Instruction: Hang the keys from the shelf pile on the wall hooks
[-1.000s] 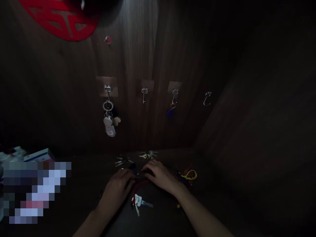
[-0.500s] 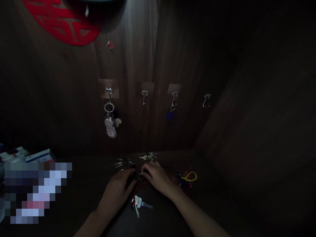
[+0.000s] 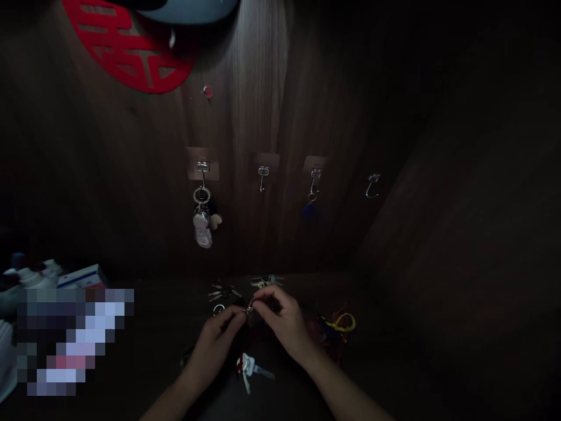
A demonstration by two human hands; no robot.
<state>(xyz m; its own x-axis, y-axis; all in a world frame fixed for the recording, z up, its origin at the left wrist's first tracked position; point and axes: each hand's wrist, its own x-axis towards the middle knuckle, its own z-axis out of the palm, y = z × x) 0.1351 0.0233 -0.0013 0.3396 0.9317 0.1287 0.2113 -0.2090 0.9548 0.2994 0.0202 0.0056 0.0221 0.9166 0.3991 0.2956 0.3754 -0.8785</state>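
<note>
- Two hands meet at lower centre: left hand (image 3: 217, 339) and right hand (image 3: 284, 324), fingertips pinched on a small metal ring (image 3: 251, 303), one from each side.
- Step in hand, by the look of it: working that ring, perhaps prising or threading; too dark to tell which!
- Loose keys (image 3: 248, 365) lie just below in frame, a key bunch (image 3: 265, 282) just above.
- Next move seems to call for a firm left pinch, delicate right fingertips.

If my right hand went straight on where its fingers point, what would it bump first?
Your right hand points left, so first the metal ring it seems to pinch. Just past that, your left hand looks next, though depth is hard to judge in this darkness.
</note>
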